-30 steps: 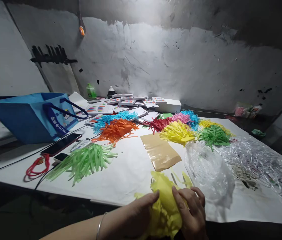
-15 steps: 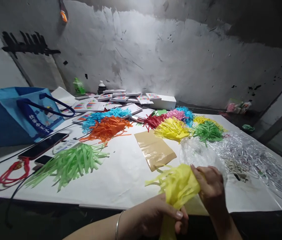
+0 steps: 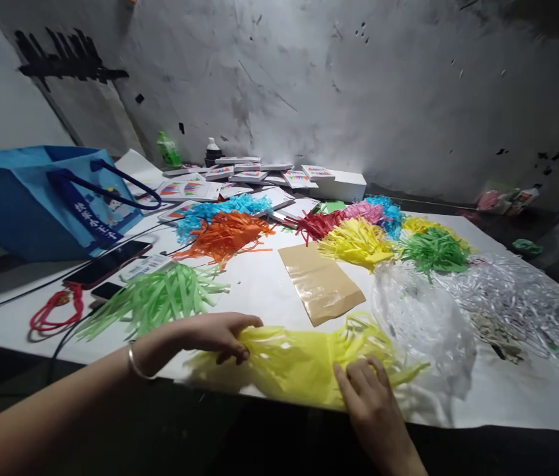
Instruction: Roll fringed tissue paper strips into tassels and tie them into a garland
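A yellow fringed tissue paper tassel (image 3: 299, 363) lies spread along the near edge of the table, its middle uncut and strips fanning out at both ends. My left hand (image 3: 224, 337), with a silver bangle on the wrist, is at its left end, thumb and fingers apart beside the strips. On the right part of the tissue, my right hand (image 3: 369, 393) rests with bent, separated fingers on top. Just beyond the tissue lies a tan paper packet (image 3: 322, 284). A light green tassel (image 3: 160, 297) is to the left of it.
Crumpled clear plastic (image 3: 423, 324) and silvery strips (image 3: 522, 297) cover the right side. Orange (image 3: 230, 235), yellow (image 3: 359, 242) and green (image 3: 435, 251) tassels stand behind. At left are a blue bag (image 3: 36, 198), a phone (image 3: 108, 263) and a red cord (image 3: 56, 314). Flat boxes (image 3: 190, 190) line the back.
The yellow tissue has gone from bunched up between both hands to laid out flat on the table. My left hand has moved left and forward, my right hand left and down. The view has tilted downward.
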The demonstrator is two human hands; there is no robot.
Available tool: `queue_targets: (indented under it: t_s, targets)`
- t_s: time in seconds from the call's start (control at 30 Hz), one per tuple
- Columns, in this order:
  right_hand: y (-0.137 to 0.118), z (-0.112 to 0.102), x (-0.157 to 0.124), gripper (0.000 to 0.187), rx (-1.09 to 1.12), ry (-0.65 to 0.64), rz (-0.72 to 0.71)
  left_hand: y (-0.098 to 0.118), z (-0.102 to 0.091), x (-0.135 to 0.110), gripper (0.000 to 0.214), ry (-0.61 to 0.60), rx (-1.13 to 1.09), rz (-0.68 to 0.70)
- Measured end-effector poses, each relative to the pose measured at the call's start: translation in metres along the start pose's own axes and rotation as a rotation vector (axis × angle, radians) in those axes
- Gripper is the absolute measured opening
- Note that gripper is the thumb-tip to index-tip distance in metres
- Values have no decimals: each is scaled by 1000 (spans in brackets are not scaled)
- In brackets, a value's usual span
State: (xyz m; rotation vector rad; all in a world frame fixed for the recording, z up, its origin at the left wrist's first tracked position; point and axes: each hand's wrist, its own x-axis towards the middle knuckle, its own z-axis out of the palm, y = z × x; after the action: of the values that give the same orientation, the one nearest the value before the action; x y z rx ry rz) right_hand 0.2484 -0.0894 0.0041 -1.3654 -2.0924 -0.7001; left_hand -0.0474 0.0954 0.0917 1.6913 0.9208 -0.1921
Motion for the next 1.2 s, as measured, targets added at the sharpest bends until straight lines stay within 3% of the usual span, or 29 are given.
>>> queue_targets:
  t_s: [0.1,0.17,0.2,0.3,0.37,0.43,0.5,0.57,0.63,0.7,0.93,1.2]
  targets:
    - [-19,20,2,37,86,6,21,-16,-9,-17,46,409,338,138]
    - [-23,25,4,37,95,24,63,-18,10,-19,42,640,562,371]
    - [-23,27,3,37,93,30,82,-18,25,-17,40,666,628,490]
    - [-17,24,-2,38,70,-32,119,-17,77,3,52,491,734,737]
    - [-9,17,-9,38,24,-127,138,-19,104,20,47,468,759,775]
    - [0,5,-14,41,-34,-197,149,-22,119,33,40,513,738,767]
    - [6,-7,-16,43,-35,-206,116,-25,122,39,40,540,706,750]
    - [7,-13,-13,44,43,-204,-6,-27,119,40,42,534,689,743]
    - [4,-11,-6,41,139,-202,-125,-26,115,37,41,518,686,749]
    - [-1,-4,1,33,225,-168,-149,-26,112,34,36,501,676,770]
    - [-8,-1,14,18,534,-104,86,-27,108,26,15,491,552,861]
    - [-12,-4,13,16,633,-138,226,-17,113,18,20,456,432,768]
